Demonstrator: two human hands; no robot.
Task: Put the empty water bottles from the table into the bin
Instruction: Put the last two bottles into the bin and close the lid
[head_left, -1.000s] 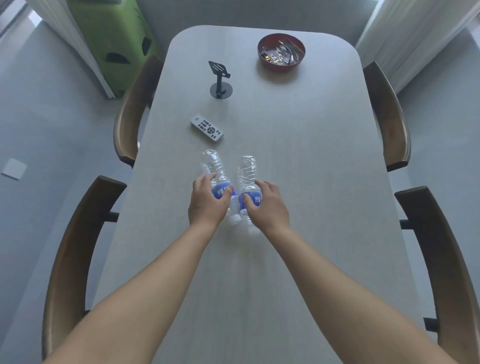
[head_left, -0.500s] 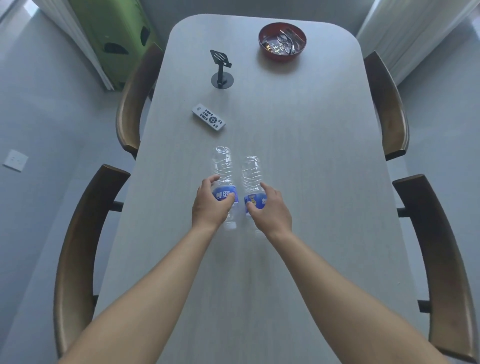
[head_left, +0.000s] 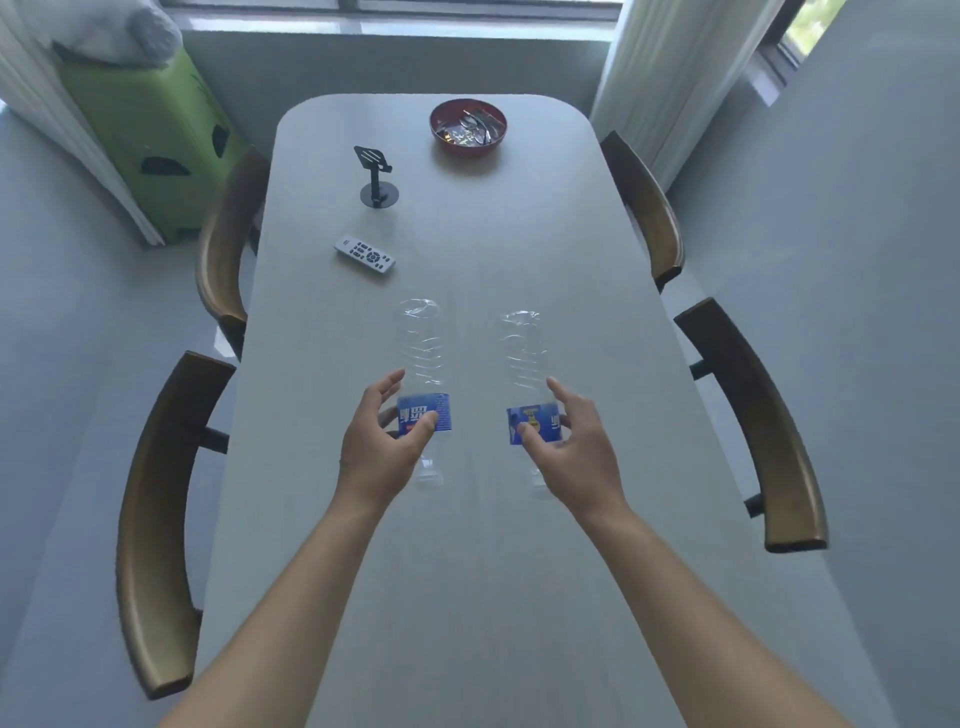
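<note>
Room: grey dining room, long pale worktop (head_left: 467, 597) under a window, wooden chairs down both sides; no bin was in view.
Left grip: my left hand (head_left: 376, 449) was closed around the blue label band of the left bottle (head_left: 423, 358), thumb on top of the label, fingers curled behind it.
Right grip: my right hand (head_left: 576, 447) was closed the same way around the label of the right bottle (head_left: 522, 358).
Bottles: both clear and empty, caps toward me, bases pointing away; they appeared lifted just off the worktop, well apart from each other.
Bystanders: remote control (head_left: 364, 253), small black stand (head_left: 377, 179) and red bowl (head_left: 467, 127) sat farther up, untouched.
Step in hand: carry both out to the bin.
Method note: thin walls would likely buckle, so squeeze lightly at the stiffer label band; hold them apart so they do not knock together.
Change from half a second earlier: the bottles had lain almost touching; now a wide gap separated them, and my view had tilted up to show the window.
</note>
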